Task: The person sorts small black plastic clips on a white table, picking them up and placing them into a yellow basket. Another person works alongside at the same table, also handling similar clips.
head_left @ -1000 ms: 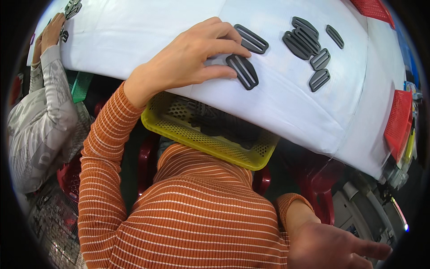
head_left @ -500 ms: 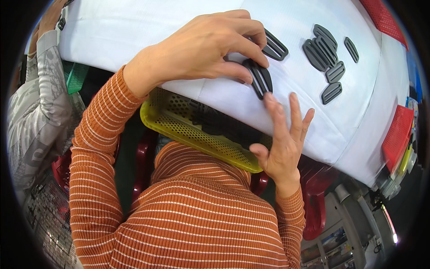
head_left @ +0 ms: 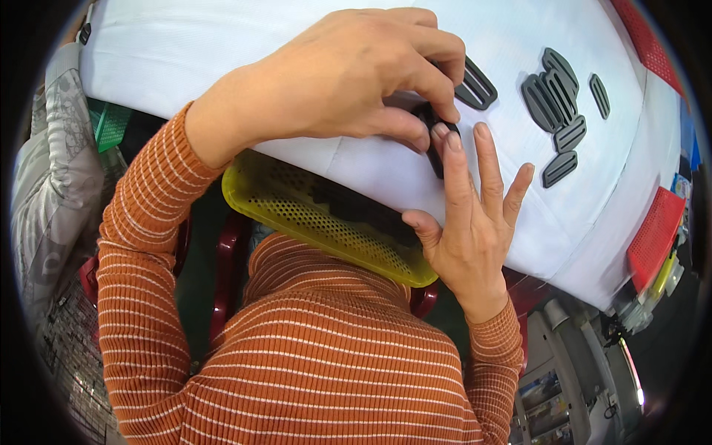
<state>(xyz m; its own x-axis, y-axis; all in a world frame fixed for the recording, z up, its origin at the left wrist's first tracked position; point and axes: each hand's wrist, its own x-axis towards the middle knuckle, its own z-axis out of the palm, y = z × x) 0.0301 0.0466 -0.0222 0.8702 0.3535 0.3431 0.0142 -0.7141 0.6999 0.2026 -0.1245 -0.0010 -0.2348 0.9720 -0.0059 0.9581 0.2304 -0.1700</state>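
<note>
My left hand (head_left: 348,78) reaches over the table with its thumb and fingers pinching a black plastic slide buckle (head_left: 436,162). Most of that buckle is covered by my fingers and looks tilted on edge. My right hand (head_left: 475,237) is open with the fingers spread, its index fingertip against the buckle by my left thumb. Just beyond my left fingers lies another black slide buckle (head_left: 475,85), longer and slotted. Farther right is a loose cluster of several slotted black buckles (head_left: 550,100), some overlapping, with a single narrow buckle (head_left: 599,96) apart from them.
A yellow perforated basket (head_left: 326,233) holding dark pieces sits at my lap, below the edge of the white-covered table (head_left: 593,193). Red baskets (head_left: 654,237) stand along the right side. At the left are a green basket (head_left: 111,126) and another person's grey sleeve (head_left: 70,133).
My right index finger has come up against the buckle in my left hand. The buckle has turned from showing its slotted face to a narrower edge. The whole view has shifted slightly.
</note>
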